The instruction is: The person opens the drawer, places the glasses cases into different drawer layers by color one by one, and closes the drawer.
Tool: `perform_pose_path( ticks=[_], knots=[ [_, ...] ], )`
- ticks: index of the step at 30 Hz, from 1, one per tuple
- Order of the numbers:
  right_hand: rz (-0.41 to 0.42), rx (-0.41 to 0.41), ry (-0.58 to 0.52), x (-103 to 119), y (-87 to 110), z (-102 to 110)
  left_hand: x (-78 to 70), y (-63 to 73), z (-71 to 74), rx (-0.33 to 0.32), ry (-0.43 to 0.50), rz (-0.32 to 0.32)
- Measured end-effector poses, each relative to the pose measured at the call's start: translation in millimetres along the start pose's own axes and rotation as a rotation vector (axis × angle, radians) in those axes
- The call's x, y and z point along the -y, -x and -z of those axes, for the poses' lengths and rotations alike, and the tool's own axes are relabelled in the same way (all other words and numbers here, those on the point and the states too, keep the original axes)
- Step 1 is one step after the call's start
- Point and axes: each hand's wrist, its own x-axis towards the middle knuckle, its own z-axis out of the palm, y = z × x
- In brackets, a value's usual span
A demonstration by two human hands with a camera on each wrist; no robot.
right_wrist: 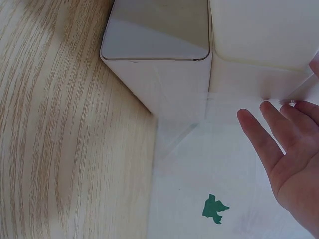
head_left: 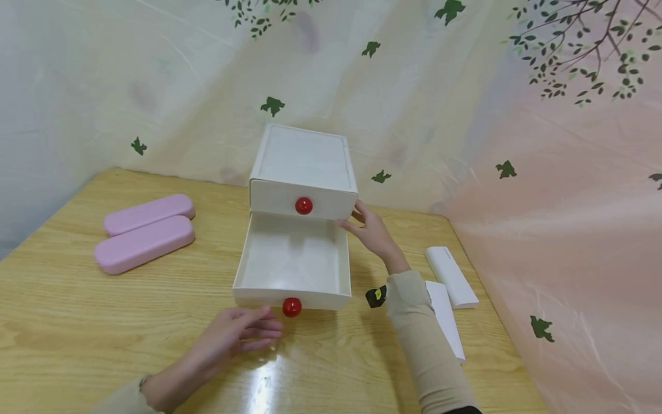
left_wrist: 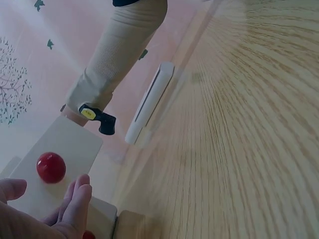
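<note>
A white two-drawer box (head_left: pixel 310 155) stands mid-table with a red knob on each drawer. The upper drawer front (head_left: pixel 271 196) sits flush, while the lower drawer (head_left: pixel 289 261) is pulled out and shows its white inside. My left hand (head_left: pixel 233 333) is just left of the lower red knob (head_left: pixel 292 307), fingers fairly straight and holding nothing. My right hand (head_left: pixel 374 233) is at the upper drawer's right side, thumb by its lower front corner. In the right wrist view, extended fingers (right_wrist: pixel 279 129) lie close to the white side wall; contact is unclear.
Two pink oblong cases (head_left: pixel 147 241) lie side by side at the table's left. Two long white objects (head_left: pixel 452 276) lie at the right, partly behind my right sleeve (head_left: pixel 424 339). A leaf-printed curtain (head_left: pixel 207 86) hangs behind the table and along its right.
</note>
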Motion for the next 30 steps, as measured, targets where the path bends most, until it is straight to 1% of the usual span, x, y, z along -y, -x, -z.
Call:
perform_pose_path(
  ticks=[9, 17, 21, 23, 25, 27, 29, 30],
  knots=[
    [-0.006, -0.001, 0.0, 2, 0.1, 0, -3.0, 13.1, 24.6, -0.011, 0.035, 0.005],
    [0.001, 0.001, -0.007, 2, 1.4, 1, -6.2, 26.3, 42.2, -0.053, -0.018, 0.039],
    [0.003, 0.0, -0.019, 2, 1.4, 1, -6.5, 29.3, 49.6, -0.052, -0.051, 0.036],
    [0.005, 0.001, -0.019, 1, 1.5, 0, -6.4, 30.5, 53.2, -0.042, -0.074, 0.024],
    [0.001, 0.0, -0.017, 1, 1.5, 0, -7.0, 31.0, 56.2, -0.047, -0.129, 0.017],
    [-0.003, 0.0, -0.013, 1, 1.3, 0, -8.3, 30.6, 58.2, -0.059, -0.222, -0.001],
    [-0.005, -0.001, -0.011, 0, 0.9, -1, -10.1, 29.9, 59.8, -0.087, -0.372, -0.033],
    [-0.007, -0.003, -0.007, 0, 0.6, -1, -11.4, 29.2, 60.4, -0.118, -0.476, -0.044]
  ],
)
